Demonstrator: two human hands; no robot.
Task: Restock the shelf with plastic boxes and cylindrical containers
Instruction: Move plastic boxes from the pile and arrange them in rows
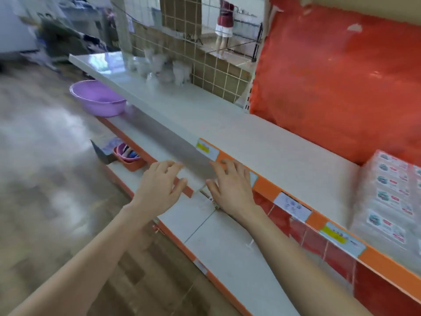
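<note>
Stacked clear plastic boxes (387, 201) with printed labels sit on the upper white shelf (262, 142) at the far right. Blurred clear containers (164, 67) stand at the shelf's far left end. My left hand (159, 188) hovers with relaxed spread fingers over the lower shelf (218, 242), holding nothing. My right hand (230, 185) is beside it, fingers straight and loose near the orange front edge of the upper shelf, also holding nothing. Both hands are well to the left of the boxes.
A purple basin (98, 96) sits at the far left below the upper shelf. A small orange tub (129, 158) with pink items rests on the lower shelf. An orange back panel (341, 76) rises behind. A person stands far off (224, 21).
</note>
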